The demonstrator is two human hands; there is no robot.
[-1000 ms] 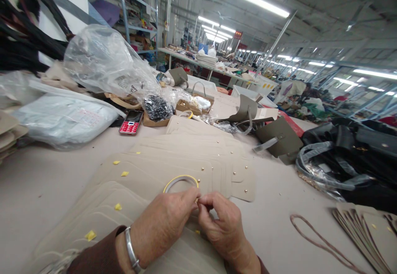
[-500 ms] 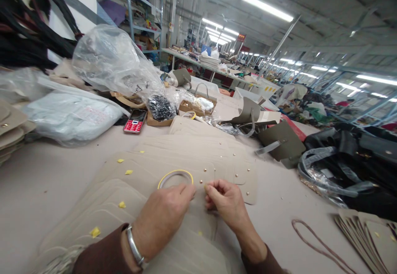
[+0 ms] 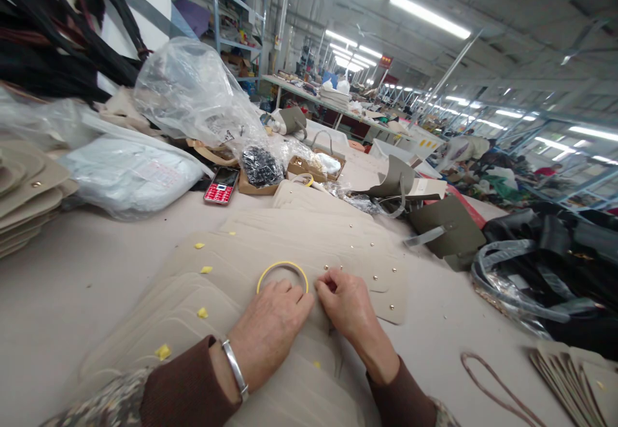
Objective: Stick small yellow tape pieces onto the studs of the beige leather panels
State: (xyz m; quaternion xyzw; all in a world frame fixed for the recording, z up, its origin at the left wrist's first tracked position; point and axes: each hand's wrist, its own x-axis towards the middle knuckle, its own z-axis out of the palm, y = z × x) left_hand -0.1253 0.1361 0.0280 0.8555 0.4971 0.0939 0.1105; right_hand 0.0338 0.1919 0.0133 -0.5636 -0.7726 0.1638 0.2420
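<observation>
My left hand, with a silver bangle on its wrist, rests on a stack of beige leather panels set with small brass studs. Its fingertips touch the lower edge of a yellow-rimmed ring, probably a tape roll. My right hand presses its fingertips on the same panel, just below a brass stud. Whatever lies under those fingertips is hidden. Small yellow tape scraps are stuck on the leather.
A red mobile phone and a bulging clear plastic bag lie beyond the panels. Olive leather bag pieces sit to the right, beside black bags in plastic. A brown cord and another panel stack lie at lower right.
My hands have dropped from pinching at the ring and a stud onto the panel, fingers now pressing down. The ring lies free of my fingers' pinch. The view has swung slightly left.
</observation>
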